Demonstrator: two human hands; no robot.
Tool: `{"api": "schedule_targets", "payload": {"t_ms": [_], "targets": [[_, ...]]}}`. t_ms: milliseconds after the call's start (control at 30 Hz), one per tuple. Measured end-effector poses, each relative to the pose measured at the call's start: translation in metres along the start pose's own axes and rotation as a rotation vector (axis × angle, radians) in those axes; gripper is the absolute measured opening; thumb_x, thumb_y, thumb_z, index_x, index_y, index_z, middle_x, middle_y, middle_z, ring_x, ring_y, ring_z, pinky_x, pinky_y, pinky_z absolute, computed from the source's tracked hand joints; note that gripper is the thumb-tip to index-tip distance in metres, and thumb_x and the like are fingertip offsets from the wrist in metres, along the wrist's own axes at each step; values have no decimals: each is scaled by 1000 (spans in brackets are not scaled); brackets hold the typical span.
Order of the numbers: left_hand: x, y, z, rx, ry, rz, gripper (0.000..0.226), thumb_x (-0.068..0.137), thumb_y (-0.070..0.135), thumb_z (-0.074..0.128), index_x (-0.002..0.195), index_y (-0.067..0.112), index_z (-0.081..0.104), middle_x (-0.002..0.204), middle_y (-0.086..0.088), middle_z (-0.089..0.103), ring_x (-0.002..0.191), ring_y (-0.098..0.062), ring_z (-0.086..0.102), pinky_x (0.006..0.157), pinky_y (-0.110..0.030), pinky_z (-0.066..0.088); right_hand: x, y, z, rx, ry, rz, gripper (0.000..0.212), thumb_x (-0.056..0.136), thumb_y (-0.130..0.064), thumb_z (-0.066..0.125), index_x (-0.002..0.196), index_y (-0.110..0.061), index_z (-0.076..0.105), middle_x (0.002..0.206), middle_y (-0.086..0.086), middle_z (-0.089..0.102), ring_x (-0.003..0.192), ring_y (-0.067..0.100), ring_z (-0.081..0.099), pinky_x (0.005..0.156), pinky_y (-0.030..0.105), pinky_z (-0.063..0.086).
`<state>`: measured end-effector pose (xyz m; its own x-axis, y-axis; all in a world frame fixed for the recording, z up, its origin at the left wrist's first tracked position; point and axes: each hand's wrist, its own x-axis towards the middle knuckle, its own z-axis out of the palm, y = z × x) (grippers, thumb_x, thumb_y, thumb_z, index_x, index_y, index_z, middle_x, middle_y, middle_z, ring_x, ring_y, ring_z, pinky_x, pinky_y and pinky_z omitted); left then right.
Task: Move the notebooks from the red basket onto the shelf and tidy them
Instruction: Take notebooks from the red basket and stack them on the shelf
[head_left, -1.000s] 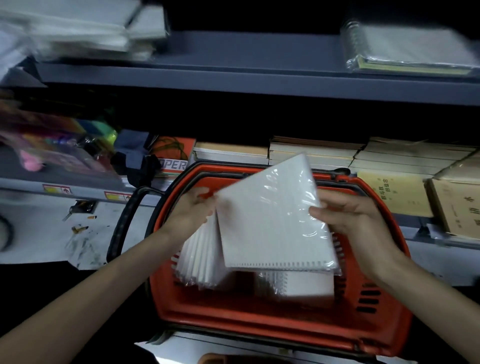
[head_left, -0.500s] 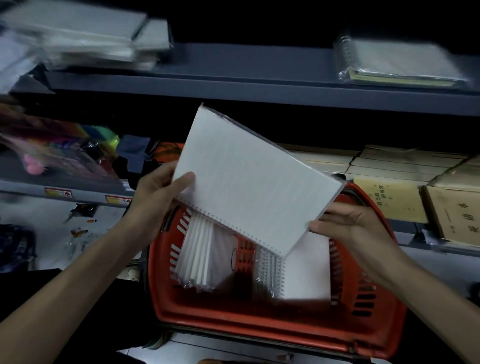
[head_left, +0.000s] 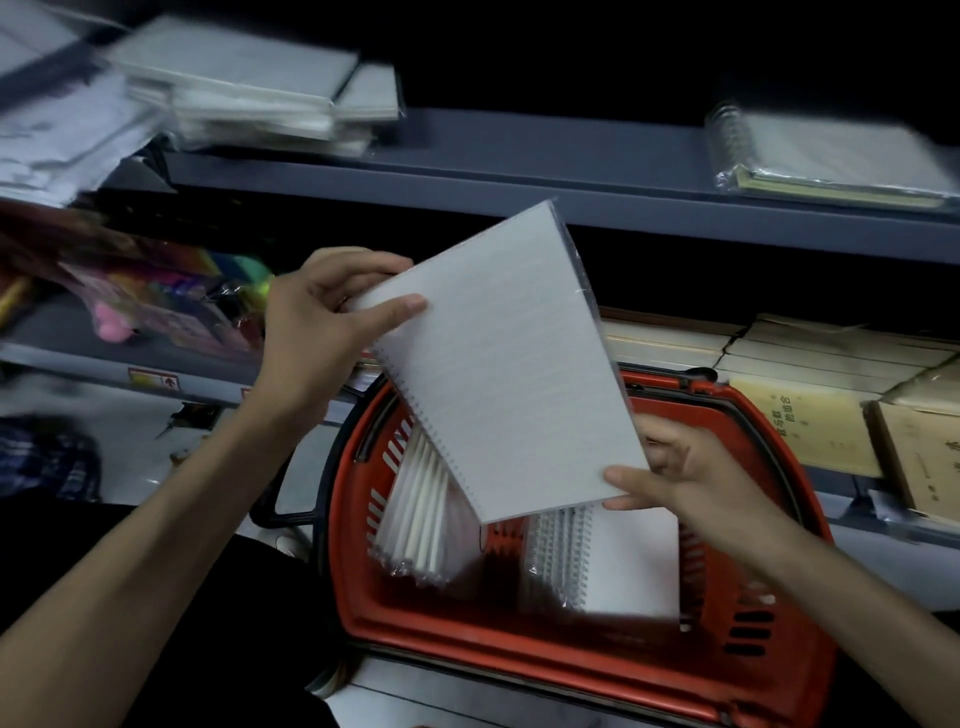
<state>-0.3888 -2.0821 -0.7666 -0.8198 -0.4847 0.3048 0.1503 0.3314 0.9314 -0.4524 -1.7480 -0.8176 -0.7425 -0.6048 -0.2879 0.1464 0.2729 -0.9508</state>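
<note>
Above the red plastic basket (head_left: 519, 654), my left hand (head_left: 322, 332) and right hand (head_left: 691, 483) each have fingers closed on opposite corners of a tilted, plastic-wrapped white spiral notebook (head_left: 509, 374).

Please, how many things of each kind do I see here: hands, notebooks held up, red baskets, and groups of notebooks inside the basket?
Hands: 2, the left hand and the right hand
Held notebook: 1
Red basket: 1
Groups in the basket: 2, the left bundle and the right bundle
Total: 6
</note>
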Motion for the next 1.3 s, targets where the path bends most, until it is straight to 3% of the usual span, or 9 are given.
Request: {"api": "schedule_targets", "payload": {"t_ms": [167,267,367,533,700,800,967,1133,1300], "targets": [[-1,2,3,-442,72,-289,39,83,22,84,120,16,72,121,-8,74,104,-20,71,83,-33,60,-2,-6,11,119,39,-76,43,96,1,63,136,-13,64,122,4,76,113,24,73,91,40,61],[-15,1,14,-467,-62,-385,20,94,17,71,113,10,72,118,-11,76,101,-21,73,82,-35,62,2,-15,15,223,58,-106,46,94,2,62,138,-13,62,126,6,74,115,27,72,90,42,61],[-30,-3,18,-364,-206,-413,23,96,5,68,118,2,70,115,-15,78,103,-26,75,85,-38,64,6,-24,16,374,70,-125,49,89,-1,62,137,-10,61,128,8,73,116,29,71,89,42,61],[-44,-6,13,-181,-417,-363,54,96,4,71,145,20,58,113,-11,79,103,-28,77,87,-38,64,11,-37,14,496,67,-141,45,91,2,59,135,-9,61,132,12,70,117,31,70,84,38,63],[-44,2,6,-242,-367,-283,59,94,-2,71,147,19,58,101,-23,76,85,-35,78,73,-35,64,12,-50,19,398,132,-195,50,90,-3,63,139,-15,58,128,9,72,113,31,72,85,40,63],[-44,7,1,-238,-350,-230,57,94,-4,70,146,14,58,104,-16,78,81,-31,77,70,-31,62,12,-63,22,206,162,-221,54,96,-5,63,145,-23,53,115,8,77,96,35,77,79,39,65],[-42,13,-7,-137,-266,-126,63,95,-2,69,150,23,52,114,-7,79,81,-25,77,70,-31,61,10,-74,31,87,157,-268,97,89,15,66,158,-42,28,111,16,76,83,42,76,74,45,65],[-41,32,-19,-48,-230,36,69,100,-4,61,150,38,39,131,22,70,112,-9,72,90,-21,56,17,-95,43,45,193,-417,105,86,19,67,160,-41,24,108,16,76,76,39,75,63,36,62],[-15,53,-50,7,-221,122,86,96,-7,66,158,37,27,138,22,65,128,-9,64,99,-27,55,44,-135,63,93,185,-502,100,85,22,65,158,-36,30,104,16,77,73,37,75,61,32,60]]}}
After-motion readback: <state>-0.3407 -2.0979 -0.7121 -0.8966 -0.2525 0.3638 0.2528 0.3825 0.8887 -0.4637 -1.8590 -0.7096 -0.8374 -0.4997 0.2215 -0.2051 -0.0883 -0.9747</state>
